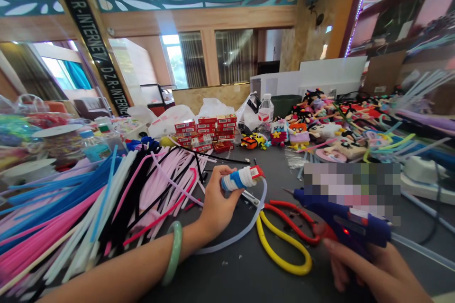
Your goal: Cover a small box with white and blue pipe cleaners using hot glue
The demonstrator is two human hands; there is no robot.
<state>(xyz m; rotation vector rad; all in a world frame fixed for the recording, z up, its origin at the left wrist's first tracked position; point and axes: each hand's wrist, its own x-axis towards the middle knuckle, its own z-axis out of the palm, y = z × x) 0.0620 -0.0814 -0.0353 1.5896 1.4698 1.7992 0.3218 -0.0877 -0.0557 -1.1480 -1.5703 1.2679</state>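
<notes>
My left hand (221,201) is closed round a small red box wrapped in white and blue pipe cleaner (240,179). One red end with a barcode sticks out at the right. From that end a pale pipe cleaner (261,208) curves down across the table to below my wrist. My right hand (373,265) grips a dark blue glue gun (348,222), its nozzle pointing left and a red light glowing on its side. A clear glue stick (423,251) trails from its back. Between my hands lie scissors (284,241) with one red and one yellow handle.
Bundles of coloured pipe cleaners (81,213) cover the left side. Small red boxes (206,131) are stacked at the back, near a plastic bottle (266,109). Several finished dolls (316,109) pile up at the back right. A white power strip (423,175) with a cable sits far right.
</notes>
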